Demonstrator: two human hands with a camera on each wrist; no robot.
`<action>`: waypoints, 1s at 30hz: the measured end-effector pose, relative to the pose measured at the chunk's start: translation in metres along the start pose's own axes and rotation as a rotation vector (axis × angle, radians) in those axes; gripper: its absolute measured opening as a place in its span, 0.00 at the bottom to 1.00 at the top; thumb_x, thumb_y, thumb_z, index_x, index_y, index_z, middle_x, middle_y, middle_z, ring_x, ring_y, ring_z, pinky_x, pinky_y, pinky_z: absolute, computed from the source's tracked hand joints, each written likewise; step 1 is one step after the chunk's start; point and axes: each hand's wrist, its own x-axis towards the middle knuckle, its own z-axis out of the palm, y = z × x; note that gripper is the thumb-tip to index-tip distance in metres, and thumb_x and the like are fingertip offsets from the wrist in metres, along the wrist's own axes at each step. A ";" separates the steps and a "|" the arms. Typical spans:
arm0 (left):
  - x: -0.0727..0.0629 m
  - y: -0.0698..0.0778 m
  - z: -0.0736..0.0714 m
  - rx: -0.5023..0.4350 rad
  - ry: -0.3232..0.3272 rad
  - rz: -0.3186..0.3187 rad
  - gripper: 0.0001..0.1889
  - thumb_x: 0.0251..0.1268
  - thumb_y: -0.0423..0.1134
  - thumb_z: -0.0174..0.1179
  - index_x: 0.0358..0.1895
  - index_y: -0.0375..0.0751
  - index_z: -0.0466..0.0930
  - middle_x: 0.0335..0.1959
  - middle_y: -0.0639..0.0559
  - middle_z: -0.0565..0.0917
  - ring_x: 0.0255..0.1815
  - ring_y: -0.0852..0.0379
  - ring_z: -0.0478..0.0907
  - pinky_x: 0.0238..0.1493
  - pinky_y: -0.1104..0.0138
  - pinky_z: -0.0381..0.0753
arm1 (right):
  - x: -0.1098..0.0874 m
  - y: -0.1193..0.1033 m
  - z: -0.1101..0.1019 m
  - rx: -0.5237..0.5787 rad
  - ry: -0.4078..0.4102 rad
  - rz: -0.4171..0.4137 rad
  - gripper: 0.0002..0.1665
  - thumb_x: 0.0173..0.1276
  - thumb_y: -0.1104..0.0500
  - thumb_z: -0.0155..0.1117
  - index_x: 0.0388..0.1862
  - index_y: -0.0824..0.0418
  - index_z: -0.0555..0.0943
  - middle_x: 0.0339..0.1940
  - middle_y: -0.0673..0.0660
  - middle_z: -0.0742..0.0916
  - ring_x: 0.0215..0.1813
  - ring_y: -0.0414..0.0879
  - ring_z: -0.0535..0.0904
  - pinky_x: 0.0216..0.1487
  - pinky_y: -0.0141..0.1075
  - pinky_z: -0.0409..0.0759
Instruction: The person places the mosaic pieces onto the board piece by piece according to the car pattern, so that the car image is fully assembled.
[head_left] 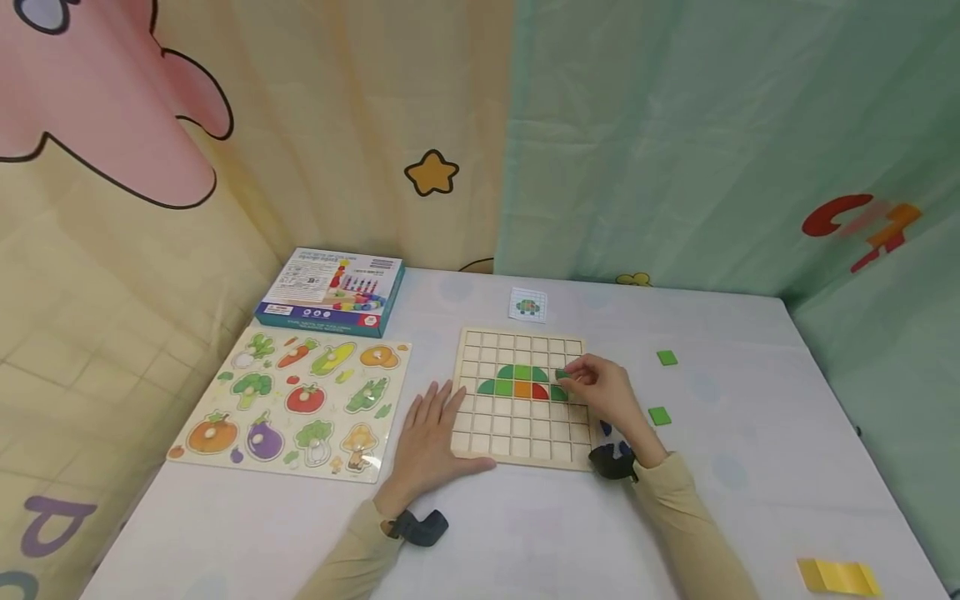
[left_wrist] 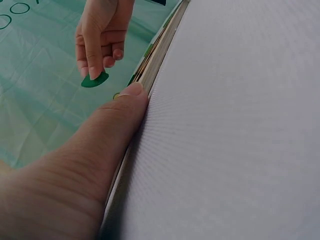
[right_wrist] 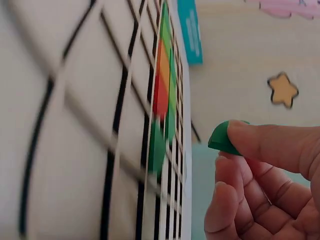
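A wooden grid board [head_left: 521, 427] lies on the white table, with green, orange and red tiles [head_left: 522, 389] set together in its upper middle. My right hand [head_left: 606, 392] pinches a dark green rounded tile [right_wrist: 223, 138] between thumb and fingertip, above the board's right part. In the right wrist view, another dark green tile [right_wrist: 157, 149] sits in the grid beside the red one. Spread flat, my left hand [head_left: 429, 446] rests at the board's lower left corner. Its thumb [left_wrist: 117, 112] lies along the board's near edge in the left wrist view.
Two loose green square tiles [head_left: 667, 357] lie right of the board. Behind it is a small pattern card [head_left: 528, 306]. A vegetable puzzle [head_left: 202, 398] and a box [head_left: 315, 283] stand at left. A folded yellow strip [head_left: 838, 577] is at the near right.
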 end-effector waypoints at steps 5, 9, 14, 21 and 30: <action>0.000 0.000 -0.001 0.000 -0.011 -0.007 0.61 0.38 0.77 0.59 0.74 0.41 0.54 0.74 0.42 0.53 0.75 0.44 0.42 0.72 0.52 0.39 | -0.002 -0.017 0.027 0.050 -0.104 -0.065 0.07 0.57 0.64 0.72 0.32 0.63 0.82 0.26 0.50 0.83 0.26 0.42 0.77 0.25 0.31 0.76; 0.000 0.000 0.000 0.003 -0.029 -0.015 0.61 0.39 0.78 0.58 0.74 0.42 0.52 0.75 0.43 0.52 0.75 0.45 0.41 0.72 0.54 0.37 | -0.002 -0.025 0.046 0.074 -0.169 -0.081 0.06 0.57 0.64 0.72 0.32 0.62 0.83 0.25 0.49 0.83 0.25 0.41 0.78 0.26 0.32 0.78; 0.000 -0.001 0.000 0.009 -0.040 -0.022 0.61 0.39 0.78 0.57 0.74 0.43 0.52 0.75 0.44 0.51 0.75 0.46 0.40 0.72 0.55 0.36 | -0.001 -0.036 0.062 0.063 -0.202 -0.090 0.06 0.56 0.63 0.73 0.30 0.61 0.83 0.24 0.48 0.82 0.25 0.40 0.77 0.26 0.32 0.77; 0.000 -0.003 0.000 0.011 -0.025 -0.011 0.61 0.39 0.79 0.56 0.74 0.43 0.53 0.75 0.44 0.51 0.75 0.46 0.40 0.72 0.55 0.37 | 0.004 -0.047 0.076 0.003 -0.178 -0.130 0.05 0.55 0.61 0.73 0.28 0.59 0.83 0.21 0.45 0.81 0.22 0.39 0.73 0.23 0.30 0.73; -0.001 -0.004 0.001 0.019 -0.017 -0.002 0.61 0.39 0.80 0.55 0.74 0.43 0.53 0.75 0.43 0.52 0.75 0.46 0.41 0.72 0.54 0.37 | 0.008 -0.053 0.084 -0.064 -0.170 -0.122 0.05 0.55 0.59 0.74 0.27 0.56 0.84 0.21 0.44 0.83 0.23 0.37 0.76 0.25 0.32 0.75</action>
